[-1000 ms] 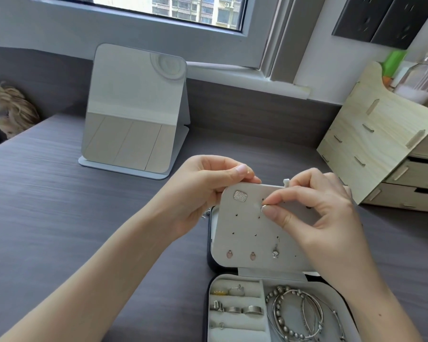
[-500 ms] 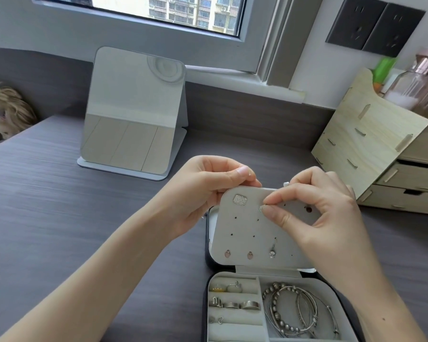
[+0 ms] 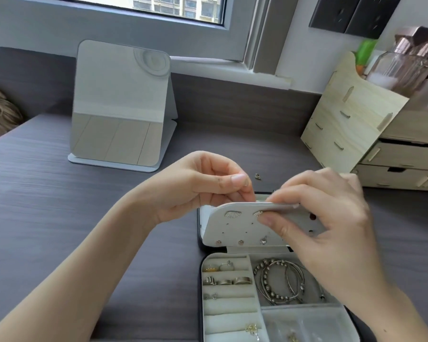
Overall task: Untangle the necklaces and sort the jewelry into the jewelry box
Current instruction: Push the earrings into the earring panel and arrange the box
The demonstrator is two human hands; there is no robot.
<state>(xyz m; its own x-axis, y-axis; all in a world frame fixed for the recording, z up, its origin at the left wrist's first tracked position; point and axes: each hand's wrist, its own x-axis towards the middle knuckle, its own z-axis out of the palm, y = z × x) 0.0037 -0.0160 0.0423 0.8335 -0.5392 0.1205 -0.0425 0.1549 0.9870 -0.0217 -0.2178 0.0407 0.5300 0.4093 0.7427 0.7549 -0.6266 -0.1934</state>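
The open jewelry box [image 3: 235, 324] lies at the lower centre of the table. Its white earring panel [image 3: 232, 230] is tilted towards me and carries two sparkly studs [image 3: 232, 214] at the top and three small earrings [image 3: 241, 242] along the bottom. My right hand [image 3: 331, 223] pinches the panel's top edge, thumb on the front beside the second stud. My left hand [image 3: 200, 186] is curled just behind that edge, thumb pressed to forefinger. What it pinches is hidden; it looks like an earring back. Bracelets [image 3: 279, 280] and rings [image 3: 227, 281] lie in the box's compartments.
One small loose earring [image 3: 258, 176] lies on the grey table [image 3: 59, 206] behind the box. A standing mirror [image 3: 119, 107] is at the back left. A wooden drawer organizer [image 3: 351, 114] stands at the back right, close to my right hand.
The panel has tipped forward and lower towards me. A second sparkly stud now sits at its top. My left hand has risen above the panel's top edge.
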